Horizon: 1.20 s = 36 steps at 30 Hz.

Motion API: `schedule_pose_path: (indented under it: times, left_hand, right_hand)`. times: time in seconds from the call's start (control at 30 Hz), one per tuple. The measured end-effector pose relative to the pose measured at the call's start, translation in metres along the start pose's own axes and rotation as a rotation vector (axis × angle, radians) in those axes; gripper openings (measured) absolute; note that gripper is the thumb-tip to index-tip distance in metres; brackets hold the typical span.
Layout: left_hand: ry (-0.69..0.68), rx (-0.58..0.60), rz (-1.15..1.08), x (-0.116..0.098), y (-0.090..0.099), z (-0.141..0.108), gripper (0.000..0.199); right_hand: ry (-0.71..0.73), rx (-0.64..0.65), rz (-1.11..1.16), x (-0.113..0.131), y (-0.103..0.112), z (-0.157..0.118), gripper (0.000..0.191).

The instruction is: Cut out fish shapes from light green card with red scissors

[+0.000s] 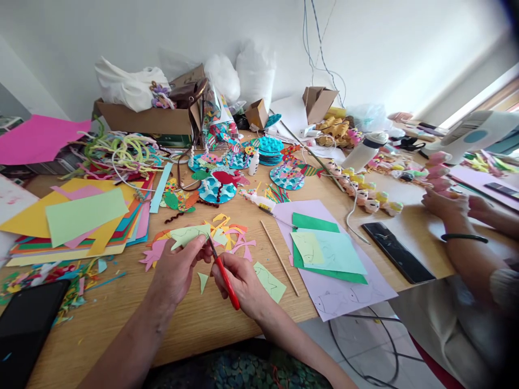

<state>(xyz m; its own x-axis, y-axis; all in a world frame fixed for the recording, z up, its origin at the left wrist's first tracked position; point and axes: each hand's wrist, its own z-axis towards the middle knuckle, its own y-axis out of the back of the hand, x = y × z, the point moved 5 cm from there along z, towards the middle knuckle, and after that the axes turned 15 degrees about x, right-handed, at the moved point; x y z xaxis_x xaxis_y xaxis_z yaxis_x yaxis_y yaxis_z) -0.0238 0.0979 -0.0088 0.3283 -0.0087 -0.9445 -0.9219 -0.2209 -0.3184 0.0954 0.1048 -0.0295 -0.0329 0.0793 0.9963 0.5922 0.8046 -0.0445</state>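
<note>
Presently, left hand [176,270]: pinching pale-green paper [183,235]
Right hand [241,276]: gripping red-handled scissors [227,281]
Wooden stick [280,258]: slender, two o'clock from scissors

A wooden table [97,319] is crowded with craft supplies. At left, a stack of coloured paper [28,221] lies behind a heap of scraps [81,286] and a dark phone [32,329]. Offcuts [242,243] litter the middle, near a green piece [270,281] bearing drawn lines and a thin stick [279,258]. To the right, a lilac sheet [324,302] reaches the front edge, a second phone [397,251] just beside it. Farther back are a cardboard box [150,124], blue discs [208,192], a small upright bottle [253,163] and rows of cup-like pastel pieces [371,205].
</note>
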Motion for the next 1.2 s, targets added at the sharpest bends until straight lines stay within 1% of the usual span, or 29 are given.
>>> schedule_pose_path:
  times: [0.2,0.4,0.77,1.07,1.2]
  left_hand:
    - [0.017,0.02,-0.001,0.004,-0.001,0.0,0.007]
    - [0.015,0.031,0.006,0.003,-0.002,0.0,0.008]
    - [0.054,0.044,0.007,0.005,0.002,0.0,0.008]
    - [0.081,0.061,0.026,0.004,0.003,0.001,0.009]
    - [0.082,0.067,0.037,0.005,0.004,0.0,0.009]
  right_hand:
    - [0.018,0.017,0.029,-0.002,0.001,-0.002,0.037]
    - [0.02,0.014,0.034,-0.005,0.0,-0.002,0.038]
    - [-0.006,0.004,0.04,-0.01,0.002,-0.002,0.033]
    - [-0.043,-0.013,0.039,-0.007,0.001,-0.004,0.039]
    - [-0.025,0.013,0.035,-0.008,0.001,-0.003,0.039]
